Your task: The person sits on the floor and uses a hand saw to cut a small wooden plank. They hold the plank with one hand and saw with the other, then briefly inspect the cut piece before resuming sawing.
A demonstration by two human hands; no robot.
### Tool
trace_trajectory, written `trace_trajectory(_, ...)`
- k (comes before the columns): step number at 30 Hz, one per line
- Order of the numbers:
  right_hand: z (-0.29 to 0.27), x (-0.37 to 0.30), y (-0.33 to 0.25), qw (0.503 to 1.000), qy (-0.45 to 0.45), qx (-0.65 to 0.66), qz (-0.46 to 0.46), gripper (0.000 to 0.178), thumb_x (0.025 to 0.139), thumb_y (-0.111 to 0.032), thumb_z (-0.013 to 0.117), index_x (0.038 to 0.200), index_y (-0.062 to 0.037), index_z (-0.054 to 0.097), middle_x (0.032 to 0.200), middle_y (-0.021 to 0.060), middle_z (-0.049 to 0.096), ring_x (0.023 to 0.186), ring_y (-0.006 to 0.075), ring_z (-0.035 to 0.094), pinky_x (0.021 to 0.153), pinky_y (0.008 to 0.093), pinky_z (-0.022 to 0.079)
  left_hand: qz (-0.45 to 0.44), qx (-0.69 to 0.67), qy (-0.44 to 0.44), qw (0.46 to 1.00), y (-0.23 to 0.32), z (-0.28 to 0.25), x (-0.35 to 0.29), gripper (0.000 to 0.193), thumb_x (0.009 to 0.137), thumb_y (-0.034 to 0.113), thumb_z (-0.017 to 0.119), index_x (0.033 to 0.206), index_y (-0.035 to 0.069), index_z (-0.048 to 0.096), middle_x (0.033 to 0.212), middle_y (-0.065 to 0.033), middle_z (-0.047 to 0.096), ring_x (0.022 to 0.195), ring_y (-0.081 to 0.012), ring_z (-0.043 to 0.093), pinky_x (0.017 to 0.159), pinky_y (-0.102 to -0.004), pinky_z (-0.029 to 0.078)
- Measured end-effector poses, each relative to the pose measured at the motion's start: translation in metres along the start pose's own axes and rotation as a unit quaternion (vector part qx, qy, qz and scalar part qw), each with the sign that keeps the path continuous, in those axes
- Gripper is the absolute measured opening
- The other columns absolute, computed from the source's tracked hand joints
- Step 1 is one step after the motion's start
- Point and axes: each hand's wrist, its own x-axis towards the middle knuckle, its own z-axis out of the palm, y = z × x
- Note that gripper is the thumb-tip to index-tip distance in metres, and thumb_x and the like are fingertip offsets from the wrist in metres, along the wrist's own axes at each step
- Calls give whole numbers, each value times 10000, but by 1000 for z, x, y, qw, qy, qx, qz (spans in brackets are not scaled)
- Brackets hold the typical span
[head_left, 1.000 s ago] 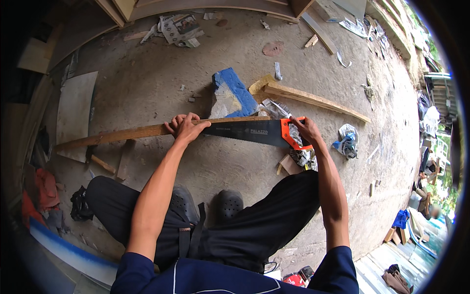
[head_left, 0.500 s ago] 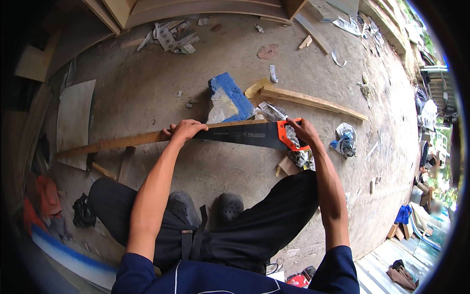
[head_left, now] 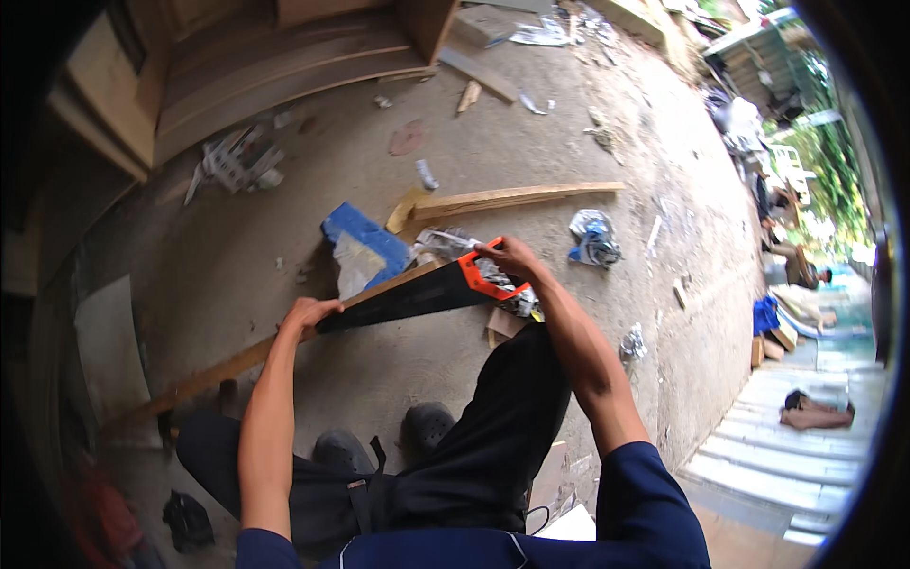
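Observation:
A hand saw (head_left: 408,302) with a dark blade and an orange handle lies along a long wooden strip (head_left: 227,368). Its teeth face toward me. My right hand (head_left: 509,258) is closed around the saw's handle. At the narrow tip of the blade, my left hand (head_left: 309,315) is closed over the strip and the blade end; some of its fingers are hidden. Just beyond the blade, a blue-and-grey block (head_left: 365,248) sits by the strip.
A second wooden piece (head_left: 521,199) lies past the block. Crumpled plastic (head_left: 595,237) and newspaper scraps (head_left: 237,161) litter the concrete floor. Wooden cabinetry (head_left: 294,81) stands at the far left, a pale board (head_left: 112,346) nearer. Another person (head_left: 801,266) is at the far right.
My view has turned, shifting the floor and its objects leftward in the picture. The saw and strip now slant more, handle end higher. Both hands keep their places on them.

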Motion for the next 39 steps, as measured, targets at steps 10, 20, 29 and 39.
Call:
trace_trajectory(10, -38, -80, -34, 996, 55, 69, 20, 606, 787, -623, 687, 826, -19, 723, 656, 157, 609, 639, 232, 585, 623, 415, 463, -24, -161, 23, 986, 13, 5, -21, 460, 597, 367, 813, 744, -40, 657, 747, -71, 593, 646, -185, 518, 585, -397, 430)
trace_trajectory(20, -68, -196, 27, 945, 249, 193, 80, 488, 779, -505, 771, 791, -38, 632, 610, 30, 578, 521, 121, 543, 484, 310, 438, 194, 126, 89, 969, -20, 5, 7, 591, 677, 557, 639, 885, 10, 727, 920, -188, 698, 851, -339, 670, 760, -439, 488)
trace_trajectory(29, -98, -283, 19, 852, 429, 284, 101, 524, 795, -540, 745, 834, -42, 590, 575, 3, 543, 465, 91, 544, 435, 258, 463, 132, 73, 147, 977, 48, 8, -54, 574, 665, 586, 617, 890, 74, 746, 945, -157, 709, 905, -343, 659, 823, -455, 463)
trace_trajectory(39, -108, -297, -34, 849, 470, 235, 63, 489, 811, -492, 752, 838, -28, 599, 625, 12, 585, 497, 90, 564, 468, 255, 465, 149, 54, 204, 966, 121, 32, -39, 550, 607, 573, 674, 892, 107, 742, 1000, -155, 712, 1005, -357, 641, 925, -493, 395)
